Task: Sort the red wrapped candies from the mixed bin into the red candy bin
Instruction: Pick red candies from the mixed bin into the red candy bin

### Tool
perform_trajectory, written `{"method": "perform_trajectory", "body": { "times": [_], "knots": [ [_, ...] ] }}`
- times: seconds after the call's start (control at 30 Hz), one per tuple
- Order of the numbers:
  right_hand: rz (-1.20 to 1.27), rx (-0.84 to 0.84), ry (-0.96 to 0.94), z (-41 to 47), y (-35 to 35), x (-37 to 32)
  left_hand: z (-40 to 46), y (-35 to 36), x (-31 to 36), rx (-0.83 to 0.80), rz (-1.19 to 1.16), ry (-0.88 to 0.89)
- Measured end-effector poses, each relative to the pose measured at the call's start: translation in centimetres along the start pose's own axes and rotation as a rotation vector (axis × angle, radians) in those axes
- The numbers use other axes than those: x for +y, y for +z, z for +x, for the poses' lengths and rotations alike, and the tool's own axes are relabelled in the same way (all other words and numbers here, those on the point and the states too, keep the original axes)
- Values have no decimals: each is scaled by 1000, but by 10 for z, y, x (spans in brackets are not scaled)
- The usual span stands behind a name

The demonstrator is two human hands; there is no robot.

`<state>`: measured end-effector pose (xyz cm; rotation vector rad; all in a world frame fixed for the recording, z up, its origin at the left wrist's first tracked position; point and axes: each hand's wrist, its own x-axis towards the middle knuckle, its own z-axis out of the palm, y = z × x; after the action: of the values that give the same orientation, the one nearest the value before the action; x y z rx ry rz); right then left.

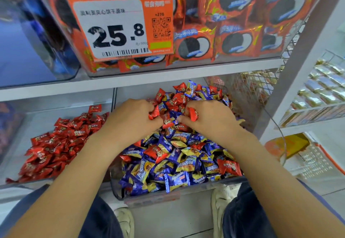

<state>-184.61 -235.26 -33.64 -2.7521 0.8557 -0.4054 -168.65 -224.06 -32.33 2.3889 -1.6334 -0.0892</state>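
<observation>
The clear mixed bin at the centre holds a heap of blue-and-yellow candies with red wrapped candies scattered among them. To its left, the red candy bin holds a pile of red candies only. Both my hands rest on the far part of the mixed heap. My left hand is curled around a red candy at its fingertips. My right hand pinches another red candy between its fingers.
A shelf edge hangs low above the bins, carrying a clear box of orange cookie packs with a 25.8 price tag. A wire mesh panel and a grey post stand at the right. My knees and shoes show below.
</observation>
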Motion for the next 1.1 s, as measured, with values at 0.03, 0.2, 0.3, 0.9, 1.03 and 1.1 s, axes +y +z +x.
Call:
{"method": "perform_trajectory", "body": {
  "times": [0.03, 0.2, 0.3, 0.9, 1.03, 1.1],
  "knots": [
    [-53, -45, -17, 6, 4, 0, 1, -1, -4, 16, 7, -13],
    [-91, -312, -66, 14, 9, -3, 1, -8, -7, -64, 19, 42],
    [-126, -269, -74, 14, 11, -4, 5, -2, 6, -113, 37, 132],
    [246, -191, 66, -29, -30, 22, 4, -4, 8, -119, 25, 174],
    [316, -288, 56, -47, -31, 24, -20, -26, -1, -127, -4, 161],
    [272, -315, 10, -51, -27, 25, -27, -29, -6, -179, 35, 149]
  ]
}}
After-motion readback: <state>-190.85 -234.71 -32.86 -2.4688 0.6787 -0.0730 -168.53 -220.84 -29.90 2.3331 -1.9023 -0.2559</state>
